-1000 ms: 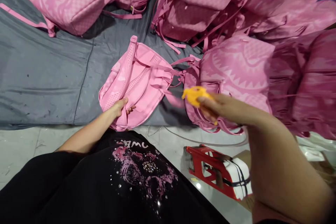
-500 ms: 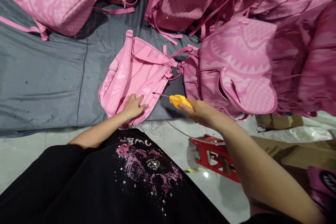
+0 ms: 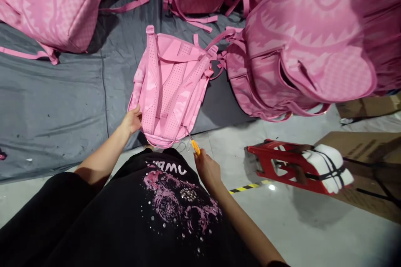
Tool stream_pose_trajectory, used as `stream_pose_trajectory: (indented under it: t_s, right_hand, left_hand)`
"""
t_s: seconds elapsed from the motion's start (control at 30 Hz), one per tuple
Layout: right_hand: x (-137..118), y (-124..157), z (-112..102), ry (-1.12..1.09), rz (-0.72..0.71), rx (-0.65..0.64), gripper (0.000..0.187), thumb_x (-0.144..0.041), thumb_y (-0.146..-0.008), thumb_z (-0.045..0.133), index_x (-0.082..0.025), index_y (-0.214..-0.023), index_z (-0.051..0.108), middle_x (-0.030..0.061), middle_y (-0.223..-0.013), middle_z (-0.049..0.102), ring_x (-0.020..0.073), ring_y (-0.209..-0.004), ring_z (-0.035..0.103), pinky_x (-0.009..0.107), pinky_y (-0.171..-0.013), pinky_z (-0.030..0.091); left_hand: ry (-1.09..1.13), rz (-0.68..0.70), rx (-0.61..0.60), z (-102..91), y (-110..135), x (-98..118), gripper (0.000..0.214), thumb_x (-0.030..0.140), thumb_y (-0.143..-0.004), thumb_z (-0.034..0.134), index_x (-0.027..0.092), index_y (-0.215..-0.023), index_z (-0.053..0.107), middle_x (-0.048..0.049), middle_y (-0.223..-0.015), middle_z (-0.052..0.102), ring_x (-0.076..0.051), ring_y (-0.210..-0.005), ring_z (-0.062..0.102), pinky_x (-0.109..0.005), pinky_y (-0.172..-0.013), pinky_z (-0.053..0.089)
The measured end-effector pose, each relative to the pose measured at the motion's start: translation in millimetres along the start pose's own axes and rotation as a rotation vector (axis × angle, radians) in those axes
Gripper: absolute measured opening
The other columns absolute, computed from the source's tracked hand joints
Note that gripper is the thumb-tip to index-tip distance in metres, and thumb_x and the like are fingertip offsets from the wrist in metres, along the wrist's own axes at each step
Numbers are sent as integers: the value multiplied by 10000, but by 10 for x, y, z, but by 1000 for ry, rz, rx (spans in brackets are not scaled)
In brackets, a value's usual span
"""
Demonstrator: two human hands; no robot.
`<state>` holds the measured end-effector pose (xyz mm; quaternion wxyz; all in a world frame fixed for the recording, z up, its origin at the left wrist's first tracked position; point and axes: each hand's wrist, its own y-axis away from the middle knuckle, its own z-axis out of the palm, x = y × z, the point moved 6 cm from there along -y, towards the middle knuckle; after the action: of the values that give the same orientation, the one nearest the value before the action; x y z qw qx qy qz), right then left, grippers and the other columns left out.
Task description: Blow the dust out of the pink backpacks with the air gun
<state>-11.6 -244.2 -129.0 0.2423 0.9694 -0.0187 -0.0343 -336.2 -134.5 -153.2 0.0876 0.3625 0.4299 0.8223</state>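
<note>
A pink backpack (image 3: 167,87) lies with its padded straps and mesh back panel facing up, its near end at the edge of the covered table. My left hand (image 3: 133,121) grips its lower left side; some fingers are hidden by the bag. In my right hand (image 3: 208,169) is a thin-shafted tool with a yellow handle (image 3: 195,147), held closed in the fingers. The tool's tip meets the backpack's lower right edge; its exact kind is unclear.
A larger pink backpack (image 3: 300,50) stands close on the right, and more pink backpacks (image 3: 56,4) lie at the back and left. Grey cloth (image 3: 62,104) covers the table. On the floor are a red stool-like frame (image 3: 275,164) and cardboard boxes (image 3: 369,146).
My left hand has moved from the back panel to the bag's left side. My right hand has brought the tool down and nearer, to the bag's lower right edge. The backpack has turned straighter.
</note>
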Motion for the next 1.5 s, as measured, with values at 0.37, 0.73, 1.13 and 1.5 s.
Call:
stream_pose_trajectory:
  t_s: [0.37, 0.73, 1.13, 1.5]
  right_hand:
    - [-470, -339, -97, -132, -252, 111, 338, -394, -1035, 430, -197, -1273, 567, 92, -1013, 754, 229, -876, 708, 277, -645, 358]
    - [-77, -374, -129, -236, 102, 261, 327, -375, -1052, 389, -130, -1185, 562, 107, -913, 722, 190, -726, 639, 270, -580, 213]
    - [196, -303, -231, -270, 47, 230, 332, -374, -1026, 388, -129, -1150, 574, 117, -846, 709, 214, -697, 629, 268, -573, 238]
    - [-82, 147, 356, -247, -51, 37, 279, -361, -1026, 419, -177, -1161, 580, 96, -885, 741, 222, -772, 691, 270, -609, 301]
  left_hand:
    - [-86, -65, -549, 361, -47, -265, 496, 524, -992, 408, 134, -1229, 603, -155, -1026, 745, -298, -1086, 704, -528, -1030, 509]
    - [-210, -18, -649, 497, 42, -250, 913, 795, -890, 271, 63, -1379, 513, -228, -1176, 707, -385, -1278, 585, -575, -1058, 481]
    - [-167, 186, -539, 821, -12, -96, 888, 816, -875, 278, 94, -1312, 556, -190, -1161, 703, -383, -1256, 589, -564, -1030, 496]
    - [-1627, 1288, -206, 567, 636, -423, 879, 396, -775, 737, 209, -1538, 343, -178, -1679, 113, -395, -1552, 46, -625, -1226, 108]
